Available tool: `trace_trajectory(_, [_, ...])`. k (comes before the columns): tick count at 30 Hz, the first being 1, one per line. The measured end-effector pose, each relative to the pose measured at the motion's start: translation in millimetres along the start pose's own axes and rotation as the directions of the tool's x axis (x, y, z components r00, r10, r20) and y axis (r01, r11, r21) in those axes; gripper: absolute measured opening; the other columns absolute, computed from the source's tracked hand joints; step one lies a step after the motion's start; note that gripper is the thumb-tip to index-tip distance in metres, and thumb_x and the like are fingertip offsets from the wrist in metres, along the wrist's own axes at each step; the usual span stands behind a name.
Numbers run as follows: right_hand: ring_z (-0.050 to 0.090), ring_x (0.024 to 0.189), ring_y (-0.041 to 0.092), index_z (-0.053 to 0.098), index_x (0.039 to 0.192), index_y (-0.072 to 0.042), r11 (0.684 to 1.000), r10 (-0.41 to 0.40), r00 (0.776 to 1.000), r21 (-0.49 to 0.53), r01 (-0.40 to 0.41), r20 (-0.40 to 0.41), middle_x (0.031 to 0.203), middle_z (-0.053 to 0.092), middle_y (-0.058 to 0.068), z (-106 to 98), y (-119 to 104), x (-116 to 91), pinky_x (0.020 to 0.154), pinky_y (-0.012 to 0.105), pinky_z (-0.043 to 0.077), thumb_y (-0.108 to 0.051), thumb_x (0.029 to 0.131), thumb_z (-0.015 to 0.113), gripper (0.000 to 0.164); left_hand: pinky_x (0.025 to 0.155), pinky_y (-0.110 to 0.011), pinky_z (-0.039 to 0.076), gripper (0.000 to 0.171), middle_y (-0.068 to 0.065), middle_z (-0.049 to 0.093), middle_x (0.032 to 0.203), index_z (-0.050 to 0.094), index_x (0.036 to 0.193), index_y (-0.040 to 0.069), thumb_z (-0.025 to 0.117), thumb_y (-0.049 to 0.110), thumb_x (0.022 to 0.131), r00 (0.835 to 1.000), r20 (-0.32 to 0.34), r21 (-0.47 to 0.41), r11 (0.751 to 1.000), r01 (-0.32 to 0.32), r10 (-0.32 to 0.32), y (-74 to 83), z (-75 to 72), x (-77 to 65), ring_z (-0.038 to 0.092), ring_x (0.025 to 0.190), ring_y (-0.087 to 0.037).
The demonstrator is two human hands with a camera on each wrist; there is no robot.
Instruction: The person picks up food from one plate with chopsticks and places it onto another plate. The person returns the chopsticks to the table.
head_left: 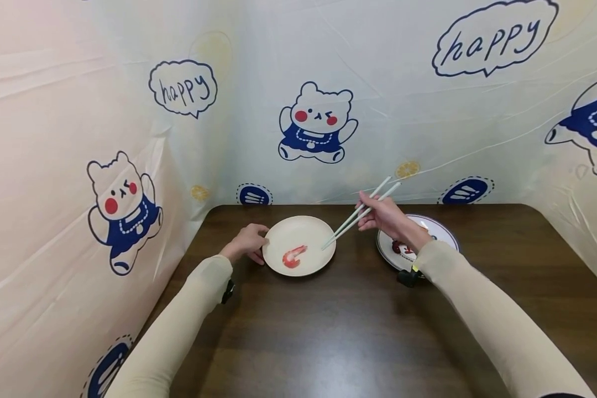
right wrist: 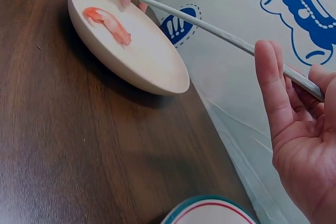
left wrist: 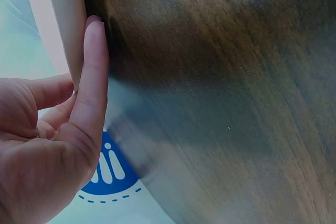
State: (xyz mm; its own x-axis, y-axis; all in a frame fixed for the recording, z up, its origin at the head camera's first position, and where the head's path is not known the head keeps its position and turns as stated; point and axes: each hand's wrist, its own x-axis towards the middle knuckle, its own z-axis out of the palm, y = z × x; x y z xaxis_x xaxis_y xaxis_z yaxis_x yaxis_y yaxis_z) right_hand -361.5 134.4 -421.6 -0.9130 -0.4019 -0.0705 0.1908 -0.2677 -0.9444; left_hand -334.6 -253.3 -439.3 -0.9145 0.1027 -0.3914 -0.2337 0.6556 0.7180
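Observation:
A cream plate (head_left: 308, 265) with a pinkish-red shrimp (head_left: 294, 256) lying on it is at the far left of the table. My left hand (head_left: 249, 241) grips the plate's left rim, thumb at the edge and fingers along the outer side, as the left wrist view (left wrist: 58, 145) shows. Pale chopsticks (head_left: 360, 214) are held in my right hand (head_left: 383, 214), their tips over the right side of the cream plate, apart from the shrimp. In the right wrist view, the chopsticks (right wrist: 220, 32) overlap one another and look like one stick.
A white plate (head_left: 448, 235) with a dark rim line and printed pattern stands under my right wrist, partly hidden by it. The brown wooden table (head_left: 298, 331) ends at a patterned cloth curtain (head_left: 258, 110) behind and at the sides.

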Motion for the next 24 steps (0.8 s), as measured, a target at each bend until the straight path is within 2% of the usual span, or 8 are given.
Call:
trace_trajectory(10, [0.070,0.057,0.020,0.063,0.100,0.006,1.000,-0.009,1.000,0.018,0.009,0.029,0.075,0.069,0.014,-13.0,-5.5,-10.5,0.060,0.034,0.066,-0.031,0.113,0.050,0.041,0.063,-0.039,0.066,0.042,-0.024,0.069,0.101,0.050,0.150,-0.001,0.053,0.007,0.109,1.000,0.001,0.010,1.000,0.003,-0.003,1.4,0.4,-0.3,0.075,0.071,-0.030])
trace_trajectory(20, [0.071,0.058,0.020,0.064,0.099,0.004,0.998,0.000,0.998,0.069,-0.004,0.057,0.075,0.069,0.014,-29.1,-15.5,-20.7,0.059,0.033,0.065,-0.031,0.114,0.047,0.042,0.064,-0.039,0.066,0.043,-0.023,0.069,0.102,0.049,0.151,-0.002,0.053,0.007,0.109,1.000,0.001,0.016,1.000,0.002,-0.002,1.7,0.2,-2.9,0.075,0.071,-0.029])
trace_trajectory(24, [0.072,0.059,0.020,0.066,0.096,0.001,0.998,0.020,0.999,0.060,-0.022,0.030,0.073,0.069,0.014,-36.5,-16.6,-25.5,0.059,0.033,0.065,-0.033,0.113,0.048,0.042,0.064,-0.039,0.066,0.043,-0.023,0.068,0.102,0.049,0.150,-0.002,0.053,0.007,0.108,1.000,0.000,0.013,1.000,-0.001,0.001,2.0,0.4,-3.5,0.074,0.071,-0.028])
